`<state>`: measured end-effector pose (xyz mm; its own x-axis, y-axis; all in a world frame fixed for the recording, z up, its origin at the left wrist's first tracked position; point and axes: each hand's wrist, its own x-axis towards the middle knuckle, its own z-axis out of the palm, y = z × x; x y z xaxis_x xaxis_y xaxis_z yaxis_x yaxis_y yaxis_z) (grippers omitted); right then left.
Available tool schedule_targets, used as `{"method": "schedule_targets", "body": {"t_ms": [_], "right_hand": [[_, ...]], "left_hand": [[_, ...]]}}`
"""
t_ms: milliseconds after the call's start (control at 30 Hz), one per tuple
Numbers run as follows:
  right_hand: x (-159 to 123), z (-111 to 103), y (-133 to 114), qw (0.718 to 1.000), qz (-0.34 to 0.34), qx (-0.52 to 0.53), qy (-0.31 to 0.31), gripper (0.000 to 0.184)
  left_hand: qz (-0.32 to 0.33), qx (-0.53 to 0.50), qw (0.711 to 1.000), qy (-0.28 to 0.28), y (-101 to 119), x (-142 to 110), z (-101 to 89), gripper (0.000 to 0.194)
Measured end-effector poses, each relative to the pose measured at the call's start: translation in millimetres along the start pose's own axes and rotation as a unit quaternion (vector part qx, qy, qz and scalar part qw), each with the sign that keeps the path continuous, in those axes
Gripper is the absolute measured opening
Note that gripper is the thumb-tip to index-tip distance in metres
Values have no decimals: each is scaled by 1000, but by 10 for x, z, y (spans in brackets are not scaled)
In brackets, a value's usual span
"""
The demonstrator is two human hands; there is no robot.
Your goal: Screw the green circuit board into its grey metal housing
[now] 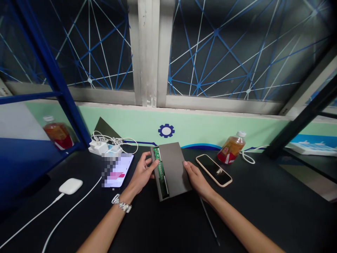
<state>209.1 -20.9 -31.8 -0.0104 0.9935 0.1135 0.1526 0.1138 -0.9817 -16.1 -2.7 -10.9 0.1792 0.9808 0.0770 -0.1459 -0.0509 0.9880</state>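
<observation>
Got the case in both hands over the middle of the table, tilted a bit; can't tell if its lower edge touches down. Left grip is closed on the left side, thumb at the open strip, fingers round the edge. Right grip pinches the right edge, thumb on top, fingers mostly hidden. Status: I'd call it part-open. A strip down the left is uncovered, with green board showing; the grey plate covers the rest. So plate not off, strip not closed. Can't see any screws at this size, so no call on fasteners. Thin rod lies on the table just beside my right wrist, not in hand; could be a driver, can't confirm. Phone and bottle off to the right, lit screen to the left, none touching the case.
</observation>
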Motion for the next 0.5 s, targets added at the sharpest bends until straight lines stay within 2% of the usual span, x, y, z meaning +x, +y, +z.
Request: {"method": "schedule_targets", "body": {"t_ms": [300,500], "right_hand": [[-36,77,18,1000,-23,-8,-19,40],[-53,83,30,1000,-15,-8,-17,39]], "left_hand": [[-16,-26,999,-17,3,-13,23,51],[-19,-17,999,-23,-20,-18,44,51]]}}
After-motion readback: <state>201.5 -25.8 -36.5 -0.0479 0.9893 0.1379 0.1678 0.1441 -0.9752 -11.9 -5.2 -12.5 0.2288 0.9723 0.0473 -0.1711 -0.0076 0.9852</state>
